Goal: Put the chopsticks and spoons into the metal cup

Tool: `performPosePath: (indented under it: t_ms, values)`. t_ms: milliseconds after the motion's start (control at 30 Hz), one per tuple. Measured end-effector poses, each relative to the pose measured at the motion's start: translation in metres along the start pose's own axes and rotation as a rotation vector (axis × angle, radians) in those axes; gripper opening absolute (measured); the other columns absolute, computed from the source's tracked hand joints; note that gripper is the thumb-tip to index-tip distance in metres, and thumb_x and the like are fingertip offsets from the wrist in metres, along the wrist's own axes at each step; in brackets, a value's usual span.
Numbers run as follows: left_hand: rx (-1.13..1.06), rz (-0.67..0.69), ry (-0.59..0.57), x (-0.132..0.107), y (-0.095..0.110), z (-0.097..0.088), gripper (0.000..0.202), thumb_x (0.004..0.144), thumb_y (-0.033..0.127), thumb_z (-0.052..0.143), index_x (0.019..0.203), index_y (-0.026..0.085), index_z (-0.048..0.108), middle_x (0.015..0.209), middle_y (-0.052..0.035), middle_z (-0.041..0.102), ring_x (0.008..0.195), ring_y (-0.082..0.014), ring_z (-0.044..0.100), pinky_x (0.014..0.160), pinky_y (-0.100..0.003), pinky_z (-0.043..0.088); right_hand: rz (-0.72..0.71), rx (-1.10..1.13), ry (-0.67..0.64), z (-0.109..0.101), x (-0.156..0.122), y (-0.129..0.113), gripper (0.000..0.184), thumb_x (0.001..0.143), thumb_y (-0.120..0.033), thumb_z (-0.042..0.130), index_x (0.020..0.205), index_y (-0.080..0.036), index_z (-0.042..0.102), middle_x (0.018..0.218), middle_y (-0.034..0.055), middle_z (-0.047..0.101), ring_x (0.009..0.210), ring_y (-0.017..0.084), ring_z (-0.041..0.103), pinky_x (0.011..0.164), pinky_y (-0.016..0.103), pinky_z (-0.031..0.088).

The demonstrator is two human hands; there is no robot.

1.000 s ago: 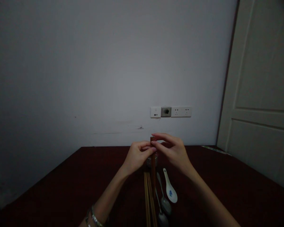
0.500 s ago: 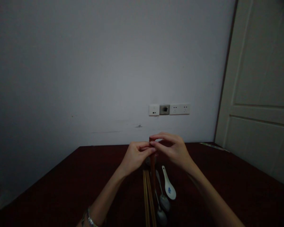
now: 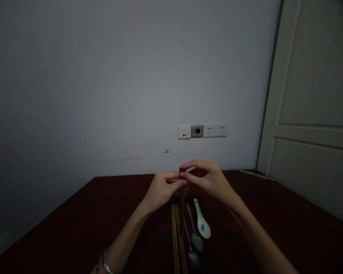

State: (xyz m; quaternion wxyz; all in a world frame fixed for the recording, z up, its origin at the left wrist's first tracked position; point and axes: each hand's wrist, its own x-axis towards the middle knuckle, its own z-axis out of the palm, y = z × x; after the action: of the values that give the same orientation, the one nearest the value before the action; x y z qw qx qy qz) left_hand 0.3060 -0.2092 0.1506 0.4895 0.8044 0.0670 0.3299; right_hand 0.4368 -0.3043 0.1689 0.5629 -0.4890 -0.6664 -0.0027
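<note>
My left hand (image 3: 164,190) pinches reddish-brown wooden chopsticks (image 3: 182,209) near their upper end, and they hang nearly upright between my hands. How many are in the bunch I cannot tell. The fingertips of my right hand (image 3: 207,177) close on the top end of the same chopsticks. Below lie several light wooden chopsticks (image 3: 176,236), side by side on the dark red table (image 3: 125,236). To their right are two metal spoons, one lower (image 3: 193,260) and one higher (image 3: 197,243). A white soup spoon (image 3: 202,224) with a blue mark lies right of these.
A roundish thing (image 3: 177,194) stands behind my hands, mostly hidden. The table meets a pale wall (image 3: 131,95) with sockets (image 3: 215,130) on it. A panelled door (image 3: 317,114) is at the right, and a thin strip (image 3: 255,174) lies near the table's back right corner.
The view has shifted slightly, so everything sits a little further left. Both hands keep their grip on the chopsticks, with hardly any movement.
</note>
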Motion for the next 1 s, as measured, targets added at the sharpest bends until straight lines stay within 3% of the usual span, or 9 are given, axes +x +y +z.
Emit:
performPosePath:
  t_ms: [200,433,667,867,1000]
  values:
    - [-0.07,-0.012,-0.001,0.0,0.005,0.001,0.025,0.074,0.031,0.059,0.084,0.01,0.069,0.078,-0.009,0.068,0.072,-0.0182,0.062,0.066,-0.028,0.048,0.041,0.077,-0.026,-0.007,0.0,-0.001,0.034,0.07,-0.028,0.064,0.104,-0.024,0.063,0.089,0.0046,0.068,0.075,0.015,0.064,0.064,0.028,0.054]
    - [-0.051,0.007,0.001,0.0,0.003,0.001,0.023,0.074,0.03,0.059,0.081,0.011,0.069,0.076,-0.0077,0.068,0.071,-0.017,0.062,0.064,-0.026,0.048,-0.056,0.005,-0.03,-0.007,0.002,-0.005,0.02,0.072,-0.027,0.062,0.091,-0.022,0.068,0.088,0.0044,0.068,0.077,0.015,0.062,0.066,0.027,0.053]
    - [-0.011,0.001,-0.021,-0.003,0.008,0.003,0.021,0.074,0.028,0.058,0.082,0.011,0.069,0.076,-0.0075,0.068,0.071,-0.017,0.062,0.063,-0.026,0.048,-0.066,0.062,-0.015,-0.006,0.002,-0.006,0.011,0.072,-0.023,0.061,0.08,-0.021,0.069,0.084,0.0049,0.068,0.078,0.015,0.062,0.067,0.029,0.052]
    - [-0.006,0.025,0.025,-0.006,0.015,0.004,0.019,0.074,0.028,0.059,0.076,0.013,0.069,0.074,-0.0068,0.069,0.07,-0.0165,0.062,0.065,-0.026,0.048,0.019,0.165,-0.022,-0.008,0.001,-0.006,0.024,0.071,-0.028,0.063,0.094,-0.023,0.066,0.094,0.0048,0.065,0.076,0.015,0.062,0.061,0.027,0.054]
    - [-0.006,0.027,0.03,-0.006,0.013,0.004,0.024,0.074,0.031,0.059,0.085,0.013,0.069,0.077,-0.0068,0.069,0.071,-0.0176,0.062,0.065,-0.027,0.049,-0.023,0.143,-0.029,-0.009,0.001,-0.007,0.024,0.069,-0.027,0.065,0.093,-0.024,0.067,0.095,0.0048,0.065,0.085,0.016,0.061,0.067,0.029,0.054]
